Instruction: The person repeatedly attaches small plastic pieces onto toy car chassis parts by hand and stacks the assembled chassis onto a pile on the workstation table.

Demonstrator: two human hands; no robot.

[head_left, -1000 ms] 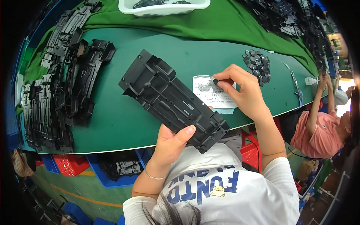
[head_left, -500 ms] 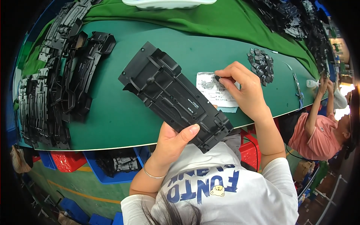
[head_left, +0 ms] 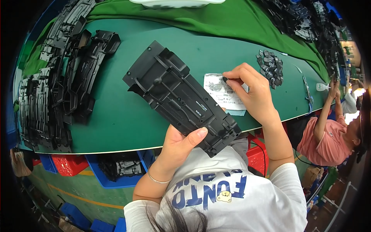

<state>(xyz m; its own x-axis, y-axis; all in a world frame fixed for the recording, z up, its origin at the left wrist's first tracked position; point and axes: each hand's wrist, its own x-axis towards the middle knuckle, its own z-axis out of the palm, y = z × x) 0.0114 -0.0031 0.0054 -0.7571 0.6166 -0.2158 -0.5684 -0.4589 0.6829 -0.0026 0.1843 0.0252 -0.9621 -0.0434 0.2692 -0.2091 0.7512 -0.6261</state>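
My left hand [head_left: 181, 145] grips the near end of a long black moulded plastic part [head_left: 179, 96], thumb on top and fingers underneath. The part is tilted, its wide end pointing to the far left, ribs and clips facing up. In my right hand [head_left: 249, 85] a small black piece [head_left: 225, 79] is pinched between thumb and fingertips, above a printed paper label sheet [head_left: 222, 94] lying on the table. What kind of piece it is cannot be made out. Beyond that hand lies a pile of small black pieces [head_left: 269, 67].
On the left of the green table [head_left: 112, 135] several similar black parts [head_left: 92, 69] are stacked. Scissors [head_left: 307, 92] lie at the right. Green cloth [head_left: 185, 18] and a white tray [head_left: 177, 3] are at the back. Blue bins [head_left: 116, 181] stand below the edge; a co-worker [head_left: 324, 135] sits at right.
Hardly anything differs. The whole view has shifted slightly, and both hands keep their holds on the plastic part and the small black piece.
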